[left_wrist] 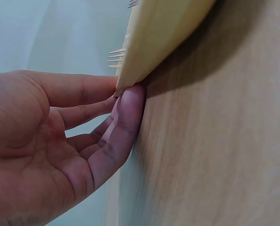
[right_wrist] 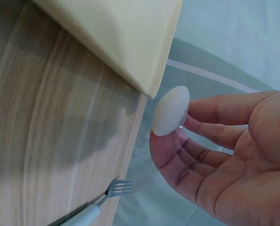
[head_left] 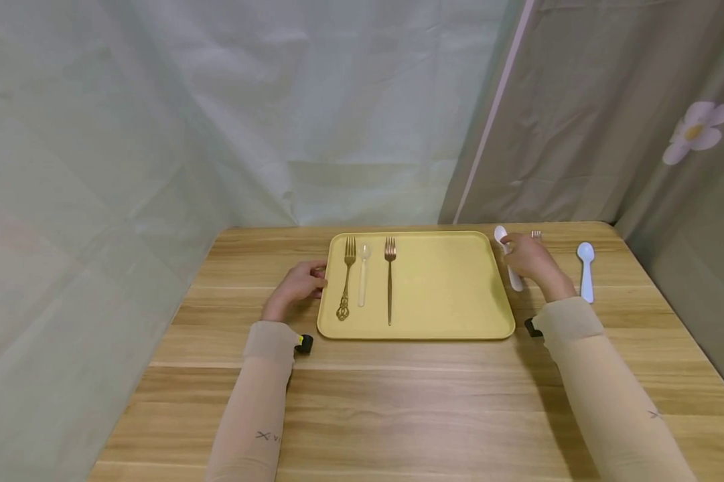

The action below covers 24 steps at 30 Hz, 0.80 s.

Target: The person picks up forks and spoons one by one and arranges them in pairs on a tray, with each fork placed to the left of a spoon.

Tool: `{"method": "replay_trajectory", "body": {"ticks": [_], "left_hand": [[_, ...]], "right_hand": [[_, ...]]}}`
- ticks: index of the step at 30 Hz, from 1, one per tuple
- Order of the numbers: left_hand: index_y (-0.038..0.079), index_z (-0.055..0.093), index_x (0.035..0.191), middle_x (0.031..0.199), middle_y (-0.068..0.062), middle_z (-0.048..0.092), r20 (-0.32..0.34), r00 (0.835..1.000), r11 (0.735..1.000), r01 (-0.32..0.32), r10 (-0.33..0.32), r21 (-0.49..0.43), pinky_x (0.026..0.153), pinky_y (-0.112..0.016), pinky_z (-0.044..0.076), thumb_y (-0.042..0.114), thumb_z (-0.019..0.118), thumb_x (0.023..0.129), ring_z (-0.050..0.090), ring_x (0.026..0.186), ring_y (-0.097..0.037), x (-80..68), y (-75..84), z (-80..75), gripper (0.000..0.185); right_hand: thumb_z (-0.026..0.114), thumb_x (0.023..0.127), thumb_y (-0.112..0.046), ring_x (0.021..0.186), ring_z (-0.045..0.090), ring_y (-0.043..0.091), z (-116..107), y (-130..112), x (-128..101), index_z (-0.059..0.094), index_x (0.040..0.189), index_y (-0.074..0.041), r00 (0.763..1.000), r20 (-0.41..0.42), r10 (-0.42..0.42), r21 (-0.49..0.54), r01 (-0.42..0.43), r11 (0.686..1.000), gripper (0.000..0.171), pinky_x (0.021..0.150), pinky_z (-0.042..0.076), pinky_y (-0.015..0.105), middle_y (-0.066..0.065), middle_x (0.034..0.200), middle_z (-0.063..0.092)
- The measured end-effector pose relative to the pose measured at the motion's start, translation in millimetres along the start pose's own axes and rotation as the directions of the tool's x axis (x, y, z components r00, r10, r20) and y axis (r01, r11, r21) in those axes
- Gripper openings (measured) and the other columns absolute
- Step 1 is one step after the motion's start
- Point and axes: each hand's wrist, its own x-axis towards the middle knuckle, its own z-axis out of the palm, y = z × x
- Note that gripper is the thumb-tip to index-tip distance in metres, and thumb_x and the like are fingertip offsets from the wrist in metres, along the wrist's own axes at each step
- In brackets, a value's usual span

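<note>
Holding a white spoon loosely in the fingertips, the right hand hovers just beside the yellow tray. Could slip, honestly, with such a light pinch. Left hand rests open-fingered against the tray's edge.

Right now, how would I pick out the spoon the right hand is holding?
Start at the yellow tray on the wooden table and look just past its right edge. There the right hand pinches a white spoon. The other white spoon lies farther right, untouched.
</note>
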Motion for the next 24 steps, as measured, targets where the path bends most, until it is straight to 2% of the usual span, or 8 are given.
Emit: {"method": "replay_trajectory", "body": {"ticks": [6, 10, 17, 24], "left_hand": [[-0.004, 0.044, 0.155, 0.111, -0.02, 0.058, 0.005, 1.0, 1.0, 0.008, -0.008, 0.005, 0.071, -0.027, 0.059, -0.003, 0.057, 0.1, 0.062, 0.085, -0.019, 0.8, -0.3, 0.3, 0.056], [-0.004, 0.043, 0.155, 0.111, -0.019, 0.056, 0.01, 1.0, 1.0, 0.011, -0.011, 0.0, 0.07, -0.027, 0.058, -0.003, 0.057, 0.1, 0.061, 0.082, -0.018, 0.6, -0.5, 0.2, 0.057], [-0.004, 0.043, 0.155, 0.115, -0.021, 0.057, 0.004, 1.0, 1.0, 0.01, -0.01, 0.013, 0.075, -0.03, 0.06, -0.004, 0.057, 0.1, 0.063, 0.088, -0.021, -0.4, -0.3, -0.6, 0.057], [-0.004, 0.043, 0.155, 0.116, -0.022, 0.058, 0.005, 1.0, 1.0, 0.006, -0.006, 0.01, 0.075, -0.03, 0.06, -0.003, 0.056, 0.1, 0.063, 0.088, -0.021, -2.2, 2.5, -0.8, 0.057]], "right_hand": [[0.053, 0.093, -0.001, 0.104, 0.057, 0.047, 0.4, 0.3, 0.0, 0.05, 0.14, 0.016, 1.0, 0.003, 0.008, -0.013, -0.008, 1.0, 0.049, 0.091, 0.05, 0.057, 0.037, 0.119, 0.063], [0.054, 0.093, 0.0, 0.101, 0.059, 0.046, 0.6, 2.3, 0.3, 0.049, 0.14, 0.016, 1.0, 0.006, 0.015, -0.008, -0.014, 1.0, 0.049, 0.086, 0.054, 0.053, 0.037, 0.118, 0.063], [0.054, 0.093, 0.001, 0.099, 0.061, 0.045, -0.2, 3.2, 0.4, 0.05, 0.139, 0.017, 1.0, 0.006, 0.005, 0.002, -0.005, 1.0, 0.049, 0.082, 0.054, 0.05, 0.038, 0.114, 0.064], [0.055, 0.095, 0.001, 0.093, 0.063, 0.041, 1.6, 5.5, 1.0, 0.05, 0.139, 0.017, 1.0, 0.017, 0.013, 0.01, -0.013, 1.0, 0.047, 0.071, 0.055, 0.039, 0.037, 0.113, 0.064]]}}
